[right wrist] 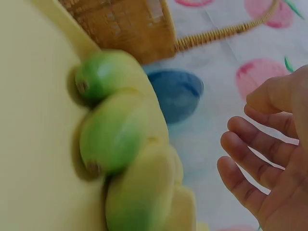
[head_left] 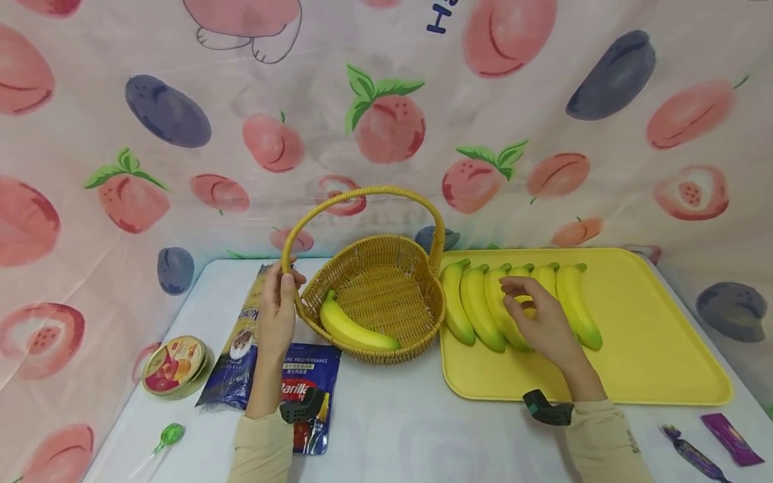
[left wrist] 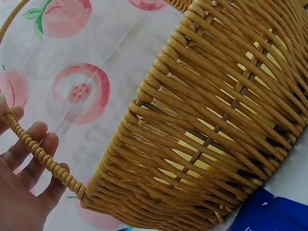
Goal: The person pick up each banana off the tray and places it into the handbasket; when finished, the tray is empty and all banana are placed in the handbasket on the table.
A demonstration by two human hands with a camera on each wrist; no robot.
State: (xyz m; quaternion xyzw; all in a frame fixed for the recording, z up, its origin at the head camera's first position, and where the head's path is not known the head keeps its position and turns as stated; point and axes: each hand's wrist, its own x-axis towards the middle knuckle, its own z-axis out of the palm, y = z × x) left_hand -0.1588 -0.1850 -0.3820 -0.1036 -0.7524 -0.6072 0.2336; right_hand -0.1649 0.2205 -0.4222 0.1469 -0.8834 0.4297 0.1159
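A: What's the left hand [head_left: 279, 313] doing?
B: It grips the left side of the handle [head_left: 370, 192], thumb on the near side, fingers behind.
A: And the basket [head_left: 389, 287]?
B: It sits on the surface [head_left: 410, 429], mouth tilted toward the near side, with one banana [head_left: 356, 331] lying along its near wall.
A: Where are the other bananas [head_left: 482, 312]?
B: Side by side on the left part of the yellow tray [head_left: 658, 329], just right of the basket. I count six, though the right hand [head_left: 541, 322] hides part of the row, so take that as likely.
A: Does that hand hold one?
B: No, its fingers are loosely bent, thumb apart from them, over the row. The right wrist view shows it clear of the bananas.
A: What's on the far left?
B: A round tin [head_left: 174, 365], then a long packet [head_left: 237, 349] partly behind the left forearm. A blue pouch [head_left: 324, 376] lies near the basket, and a green lollipop [head_left: 172, 434] nearer.
A: Near right?
B: Two wrapped sweets [head_left: 733, 439], beyond the tray's near edge.
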